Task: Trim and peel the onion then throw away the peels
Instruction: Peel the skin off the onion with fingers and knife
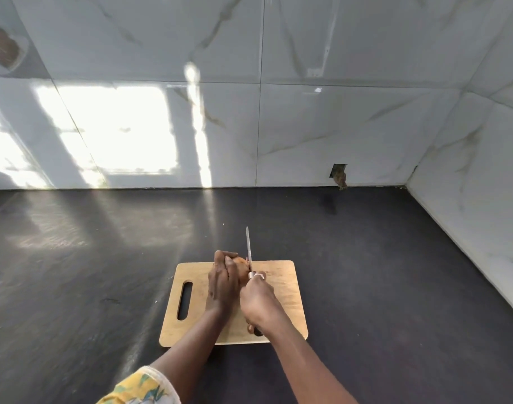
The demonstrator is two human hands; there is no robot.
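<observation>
**Knife at the onion's right end, trim cut about to go through**

Nearest, a yellow-patterned sleeve [141, 386] on the left forearm, both forearms reaching forward over the near edge of the board [281, 287].

Next out, the right hand [259, 301], closed round the handle of the knife [249, 250]. Handle almost wholly hidden in the fist, only a pale metal collar showing ahead of the knuckles.

Just left of that and a little farther off, the left hand [223, 282], fingers curled down over the onion [241, 268] and covering most of it. Only a patch of brown skin showing on the right side of the hand. Onion on the far half of the board, close to the far edge, right of the handle slot.

Blade seen edge-on, running straight away from the body, tip out past the board's far edge over the dark surface [395, 287]. Lies against the onion's right side, just beside the left fingertips. Depth of cut: cannot tell.

The relation that matters: onion to the left of the blade, under the left hand, right hand nearer the body behind it. Long axis probably left to right, across the blade, though mostly hidden. Likely calls for a downward draw through that right end, with the left fingertips kept tucked back. Brown skin on, so peeling and binning judged yet to come.

Farthest, sun patches on the surface, then the marbled wall [336, 126] with a small hole [339, 176] at its foot.
</observation>
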